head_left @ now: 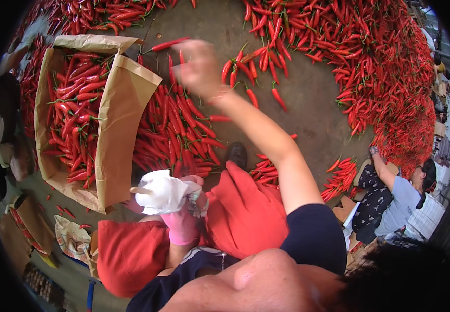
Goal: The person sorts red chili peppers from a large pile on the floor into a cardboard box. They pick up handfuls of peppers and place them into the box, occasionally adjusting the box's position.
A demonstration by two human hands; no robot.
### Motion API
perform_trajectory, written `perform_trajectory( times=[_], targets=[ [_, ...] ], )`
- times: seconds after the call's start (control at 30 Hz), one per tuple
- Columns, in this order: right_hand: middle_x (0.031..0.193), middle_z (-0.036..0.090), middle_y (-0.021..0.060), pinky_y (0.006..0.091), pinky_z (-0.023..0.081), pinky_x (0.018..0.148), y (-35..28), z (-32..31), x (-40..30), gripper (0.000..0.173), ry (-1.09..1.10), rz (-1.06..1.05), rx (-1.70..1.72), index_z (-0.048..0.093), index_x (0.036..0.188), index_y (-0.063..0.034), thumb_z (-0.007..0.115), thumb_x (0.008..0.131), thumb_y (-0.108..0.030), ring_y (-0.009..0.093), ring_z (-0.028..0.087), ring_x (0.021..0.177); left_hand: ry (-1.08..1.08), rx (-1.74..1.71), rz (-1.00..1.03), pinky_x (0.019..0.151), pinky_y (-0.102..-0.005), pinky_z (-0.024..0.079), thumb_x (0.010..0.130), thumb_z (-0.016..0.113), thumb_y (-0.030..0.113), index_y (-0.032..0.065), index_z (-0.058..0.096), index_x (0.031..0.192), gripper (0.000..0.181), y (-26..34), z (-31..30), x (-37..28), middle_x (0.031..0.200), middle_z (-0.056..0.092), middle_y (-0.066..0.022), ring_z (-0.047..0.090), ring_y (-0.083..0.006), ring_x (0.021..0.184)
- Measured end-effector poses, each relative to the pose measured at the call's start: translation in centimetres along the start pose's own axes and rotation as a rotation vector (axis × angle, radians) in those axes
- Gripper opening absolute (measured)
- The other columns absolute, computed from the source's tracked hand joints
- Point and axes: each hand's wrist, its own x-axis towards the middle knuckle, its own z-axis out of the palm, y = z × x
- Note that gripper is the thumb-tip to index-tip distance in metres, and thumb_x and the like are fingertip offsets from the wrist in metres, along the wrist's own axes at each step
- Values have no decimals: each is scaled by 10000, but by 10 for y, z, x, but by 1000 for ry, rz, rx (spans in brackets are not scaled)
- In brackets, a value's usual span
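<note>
My right hand (197,68), bare and blurred by motion, is over the floor beside an open brown paper bag (117,136) filled with red chili peppers (78,93). One long red chili (168,45) meets its fingers; whether they grip it is unclear. Loose chilies (178,124) lie heaped against the bag and below my hand. In front of my lap, my left hand (184,222) wears a pink glove and is closed round a crumpled white wrapper (160,193), from which a flat wooden stick (141,190) sticks out to the left.
A large pile of red chilies (381,66) spreads over the right, with a smaller heap (340,175) near a seated co-worker (396,199). Another person (4,128) is at the far left. Another brown bag (34,226) and a printed sack (73,238) stand lower left. My dark shoe (236,154) is beside the chilies.
</note>
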Motion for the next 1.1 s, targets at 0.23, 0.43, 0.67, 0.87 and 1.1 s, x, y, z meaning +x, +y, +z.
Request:
perform_trajectory(
  times=[0.23, 0.43, 0.67, 0.87, 1.1],
  targets=[
    [983, 578, 173, 470, 453, 799, 137, -60, -132, 284, -425, 567, -506, 546, 1022, -36, 574, 740, -36, 367, 563, 924, 79, 97, 52, 603, -265, 488, 903, 603, 427, -60, 537, 1113, 535, -27, -5, 1, 899, 643, -169, 618, -181, 690],
    [944, 534, 179, 480, 494, 688, 173, -85, -73, 275, -540, 241, -690, 562, 1052, -128, 538, 798, -25, 362, 598, 897, 96, 92, 46, 489, -276, 454, 904, 605, 418, -65, 541, 1106, 528, -23, 3, 11, 860, 626, -169, 557, -162, 561],
    [1052, 491, 167, 481, 523, 735, 162, -76, -71, 385, -899, 123, -612, 519, 1082, -117, 634, 717, -76, 359, 582, 944, 46, 68, 57, 415, -272, 408, 943, 535, 291, -68, 505, 1122, 402, -29, 11, 17, 808, 604, -187, 498, -152, 483],
    [940, 667, 153, 455, 538, 751, 137, -69, -90, 336, -967, 410, -627, 601, 992, -122, 655, 701, -281, 332, 661, 910, 43, 113, 19, 406, -270, 398, 952, 532, 335, -64, 511, 1108, 429, -34, 11, 16, 755, 592, -152, 491, -142, 476],
    [929, 687, 165, 457, 509, 826, 169, -152, -113, 307, -520, 939, -344, 680, 957, -120, 628, 694, -270, 349, 644, 946, 82, 172, 43, 419, -270, 409, 945, 546, 363, -61, 519, 1104, 454, -55, -9, 6, 780, 605, -152, 502, -143, 490]
  ],
)
